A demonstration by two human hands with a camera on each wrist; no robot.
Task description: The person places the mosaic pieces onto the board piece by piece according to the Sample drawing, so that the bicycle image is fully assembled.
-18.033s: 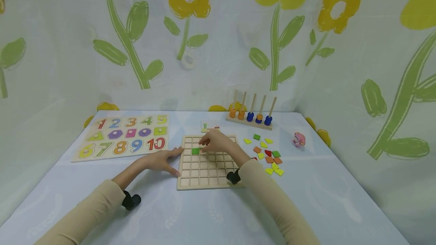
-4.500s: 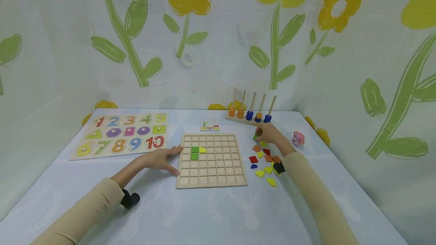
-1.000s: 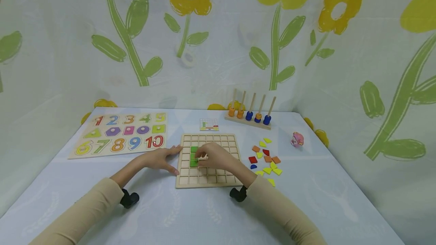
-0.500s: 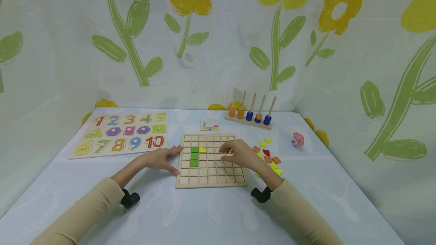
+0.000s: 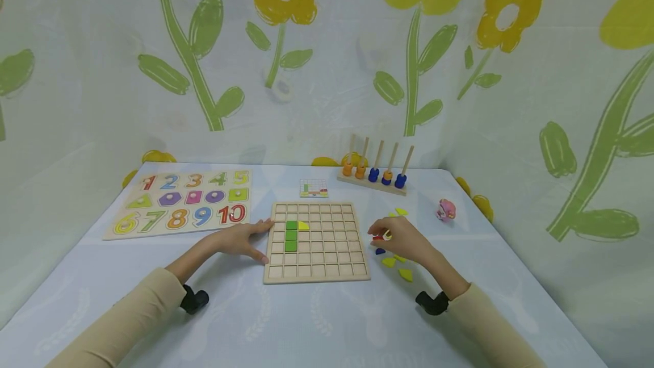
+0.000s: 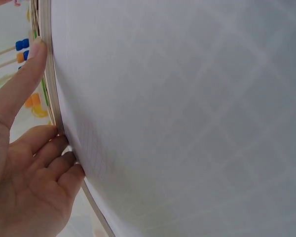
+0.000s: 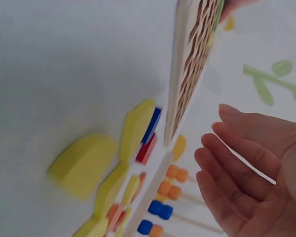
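Note:
A wooden grid board lies mid-table. Several green square tiles form a column in its left part, and one yellow quarter-round tile sits beside the top one. My left hand rests against the board's left edge, thumb and fingertips touching it; the left wrist view shows the thumb along the edge. My right hand hovers over the loose tiles to the board's right, partly hiding them. In the right wrist view its fingers are loosely bent, holding nothing. A red tile and a blue half-round tile show below it.
Loose yellow tiles lie nearest the front. Behind the board are a pattern card and a peg stand with orange and blue beads. A number puzzle lies at left, a pink toy figure at right.
Since the oldest frame, two green tiles and a yellow one have been added to the board. In the last second my right hand left the green column and moved right, over the loose tiles.

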